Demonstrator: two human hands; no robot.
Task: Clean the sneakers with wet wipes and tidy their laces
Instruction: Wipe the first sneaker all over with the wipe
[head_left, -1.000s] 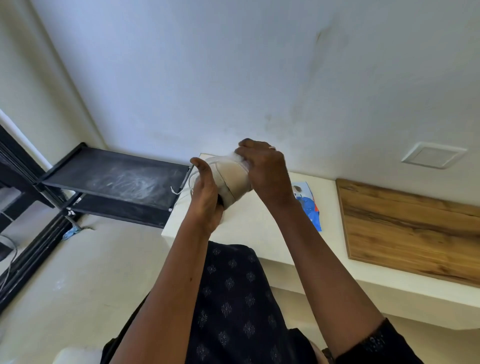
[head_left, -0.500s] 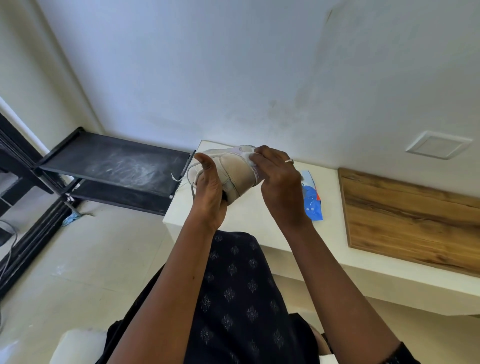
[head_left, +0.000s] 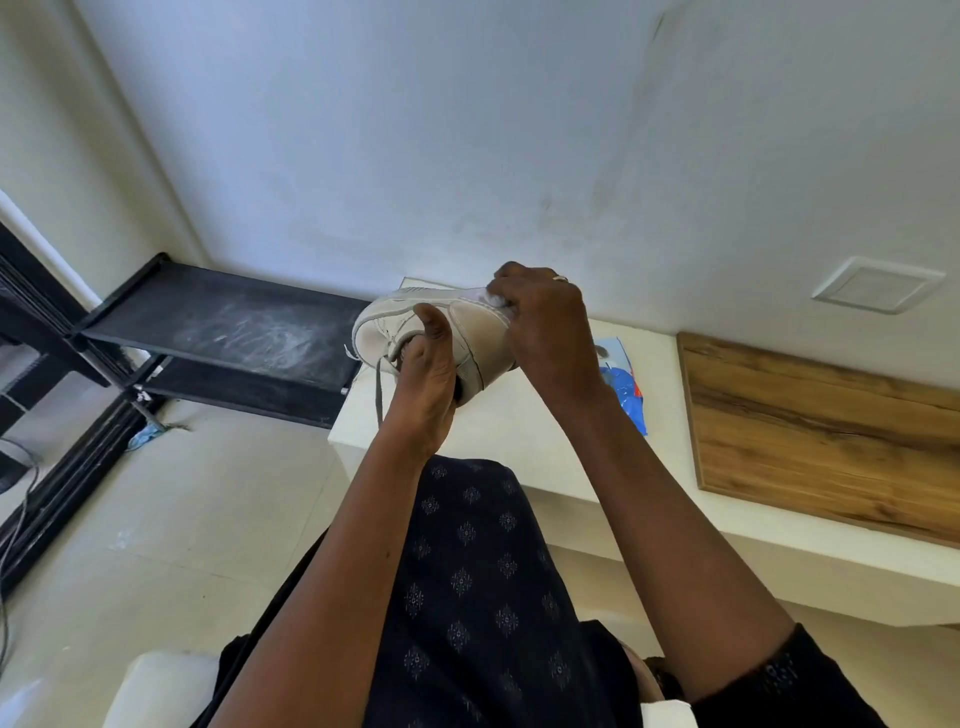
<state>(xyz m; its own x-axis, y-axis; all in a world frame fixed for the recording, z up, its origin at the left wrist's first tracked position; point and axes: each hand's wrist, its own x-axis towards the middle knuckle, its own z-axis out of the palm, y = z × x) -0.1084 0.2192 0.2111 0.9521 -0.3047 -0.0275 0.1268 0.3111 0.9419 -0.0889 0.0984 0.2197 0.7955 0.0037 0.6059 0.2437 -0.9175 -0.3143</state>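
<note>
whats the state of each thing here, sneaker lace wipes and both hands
sneaker: held up off the counter, tilted, side looks grimy
lace: loose end hanging down
wet wipe: bunched, pressed to the sneaker
left hand: grips the sneaker
right hand: holds the wet wipe
wipes pack: lying flat on the counter, partly hidden

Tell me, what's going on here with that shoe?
A person is cleaning a white sneaker. The left hand grips it from below and holds it above the white counter, while the right hand pinches a wet wipe against its upper edge. One lace hangs loose under the shoe, not yet tidied. A blue pack lies on the counter behind the right arm.
</note>
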